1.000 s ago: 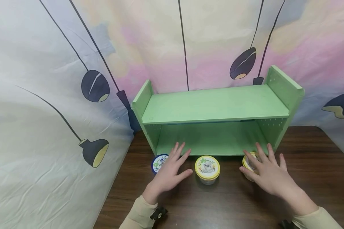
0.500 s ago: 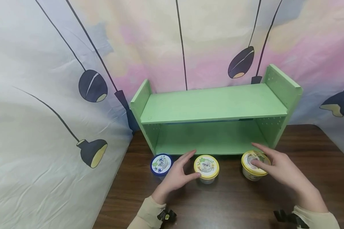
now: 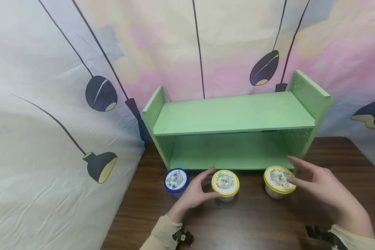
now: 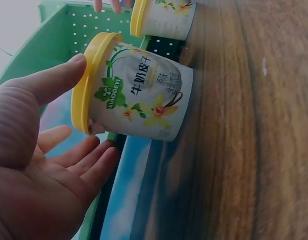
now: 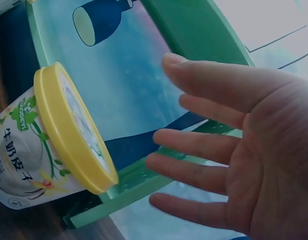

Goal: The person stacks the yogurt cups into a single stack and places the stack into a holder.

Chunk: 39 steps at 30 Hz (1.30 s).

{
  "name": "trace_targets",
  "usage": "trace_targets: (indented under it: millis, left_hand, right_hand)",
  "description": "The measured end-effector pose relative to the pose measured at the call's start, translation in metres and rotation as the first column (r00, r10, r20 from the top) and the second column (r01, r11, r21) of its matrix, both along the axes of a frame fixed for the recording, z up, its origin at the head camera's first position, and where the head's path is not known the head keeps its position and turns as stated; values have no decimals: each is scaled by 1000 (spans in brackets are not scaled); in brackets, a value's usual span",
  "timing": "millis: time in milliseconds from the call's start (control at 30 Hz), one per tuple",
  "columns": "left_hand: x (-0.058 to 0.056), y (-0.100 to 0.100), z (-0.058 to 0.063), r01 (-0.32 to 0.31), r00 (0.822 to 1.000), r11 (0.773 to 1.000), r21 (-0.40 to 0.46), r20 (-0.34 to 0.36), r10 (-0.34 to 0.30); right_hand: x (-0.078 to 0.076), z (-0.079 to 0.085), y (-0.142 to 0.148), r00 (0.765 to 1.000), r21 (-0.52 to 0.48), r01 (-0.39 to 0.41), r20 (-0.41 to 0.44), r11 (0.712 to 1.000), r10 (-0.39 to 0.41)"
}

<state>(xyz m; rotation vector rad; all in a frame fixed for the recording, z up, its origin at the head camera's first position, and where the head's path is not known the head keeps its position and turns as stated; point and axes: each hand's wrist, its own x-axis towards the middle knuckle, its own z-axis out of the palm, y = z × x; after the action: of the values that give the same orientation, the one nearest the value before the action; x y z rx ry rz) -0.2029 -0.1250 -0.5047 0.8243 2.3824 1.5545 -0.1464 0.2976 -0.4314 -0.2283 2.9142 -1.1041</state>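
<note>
In the head view, my left hand is at the left side of the middle tub, which has a yellow lid and white printed sides. In the left wrist view its thumb lies right at the lid's rim, while the other fingers extend loosely below. My right hand hovers right of a second yellow-lidded tub, its thumb overlapping the lid's edge in the head view. The right wrist view shows those fingers spread and apart from this tub. A blue-lidded tub stands left of my left hand.
Behind the tubs stands a green two-tier shelf, its front edge close to their lids. All rest on a dark brown wooden table. A cloth backdrop printed with lamps hangs behind and to the left.
My left hand has moved right and down from over the blue-lidded tub to beside the middle one. The right hand has slid right off the right tub's lid. The tubs stay put.
</note>
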Motion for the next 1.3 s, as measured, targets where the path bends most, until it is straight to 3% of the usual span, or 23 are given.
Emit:
trace_targets:
  millis: [167,667,1067,1300]
  left_hand:
    - [2,2,-5,-13,997,1000,16,70,12]
    - [3,14,-16,-27,992,993,112,125,13]
    - [4,19,-12,-84,993,994,67,87,78]
    - [5,22,-15,-112,991,990,83,85,104]
  right_hand:
    - [1,-1,2,1000,41,-25,8,999,25]
    - [1,-6,3,999,130,-33,-17,991,35]
    - [-8,-19,4,999,83,-37,7,996,37]
    - [-10,-26,5,999,69,-48,1,996,48]
